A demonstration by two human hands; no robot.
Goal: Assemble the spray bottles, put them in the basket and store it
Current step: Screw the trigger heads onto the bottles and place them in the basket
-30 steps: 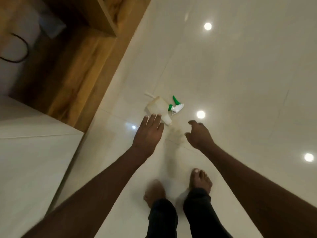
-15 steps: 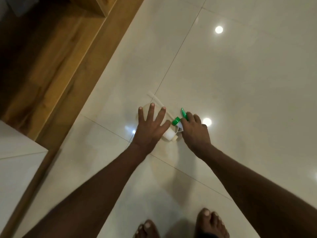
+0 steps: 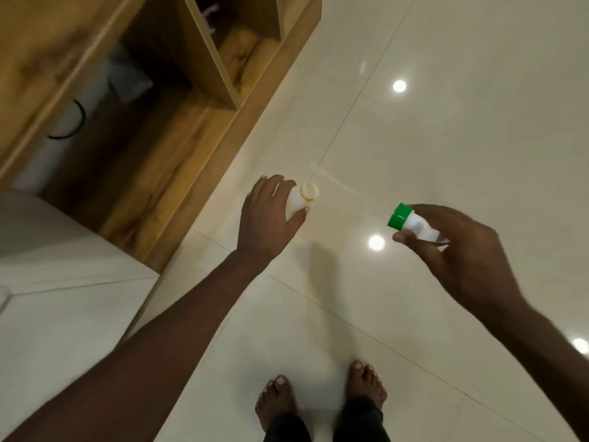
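Note:
My left hand (image 3: 271, 215) grips a pale translucent spray bottle (image 3: 301, 199) by its body, above the floor, with the open threaded neck pointing up and right. My right hand (image 3: 446, 250) holds the white spray head (image 3: 417, 228) with its green screw collar (image 3: 399, 215) facing the bottle. A thin clear dip tube (image 3: 338, 183) runs from the collar toward the upper left. Bottle and spray head are apart, about a hand's width between them. No basket is in view.
A wooden shelf unit (image 3: 178, 129) with open compartments stands at the upper left, with a white item and a black cable inside. A white counter surface (image 3: 63, 282) lies at the left. Glossy cream floor tiles (image 3: 446, 138) reflect ceiling lights. My bare feet (image 3: 322, 400) stand below.
Both hands went down to the bottle and spray head on the floor, took hold of them and lifted them. The two parts are now held apart in the air.

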